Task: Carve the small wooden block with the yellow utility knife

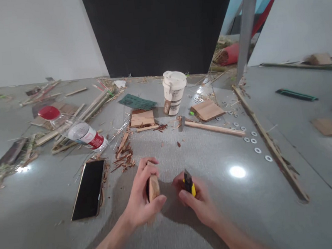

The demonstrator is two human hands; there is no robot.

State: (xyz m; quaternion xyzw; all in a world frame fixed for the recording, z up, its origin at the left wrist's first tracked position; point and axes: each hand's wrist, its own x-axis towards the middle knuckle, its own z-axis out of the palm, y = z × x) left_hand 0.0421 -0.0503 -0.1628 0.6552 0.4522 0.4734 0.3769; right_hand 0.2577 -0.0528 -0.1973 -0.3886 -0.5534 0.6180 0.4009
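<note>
Between the thumb and fingers of my left hand (pixel 140 200) is a small wooden block (pixel 153 187), held on edge with its pale face turned right. My right hand (pixel 197 199) is closed around a yellow and black utility knife (pixel 189 183), its dark tip pointing up and away from me. A gap separates the knife from the block. Brown wood shavings (pixel 124 155) lie on the grey floor beyond my left hand. Farther off, a hammer (pixel 213 129) with a wooden handle lies on its side.
A phone (pixel 88 189) lies at the left, with a tilted clear bottle (pixel 78 131) behind it. A lidded paper cup (pixel 174 92) stands at the back centre near wood pieces (pixel 208 110). Metal washers (pixel 253 141) and a long wooden strip (pixel 269 142) lie right.
</note>
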